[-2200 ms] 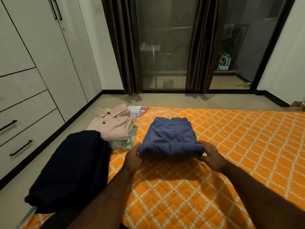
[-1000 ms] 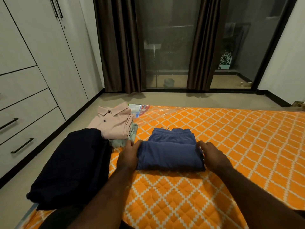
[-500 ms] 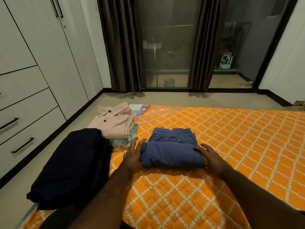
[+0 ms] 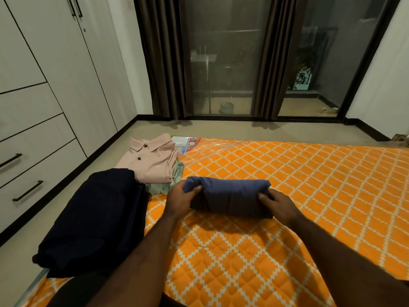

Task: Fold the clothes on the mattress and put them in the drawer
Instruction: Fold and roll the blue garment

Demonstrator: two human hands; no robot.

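A folded blue garment point(image 4: 230, 194) is held a little above the orange quilted mattress point(image 4: 287, 185), tilted with its near side up. My left hand point(image 4: 181, 197) grips its left end and my right hand point(image 4: 276, 201) grips its right end. A folded pink shirt point(image 4: 150, 161) lies on a pale green garment point(image 4: 177, 173) at the mattress's left edge. A dark navy folded garment point(image 4: 95, 220) lies nearer, also at the left edge. The closed drawers point(image 4: 33, 169) with dark handles are in the wardrobe on the left.
Bare floor runs between the mattress and the wardrobe. A plastic package point(image 4: 186, 141) lies at the mattress's far left corner. Dark curtains point(image 4: 163, 56) and glass doors point(image 4: 221, 56) fill the far wall.
The blue garment lay flat under my hands on the mattress; both hands have now closed on its ends and lifted it, tilting it up.
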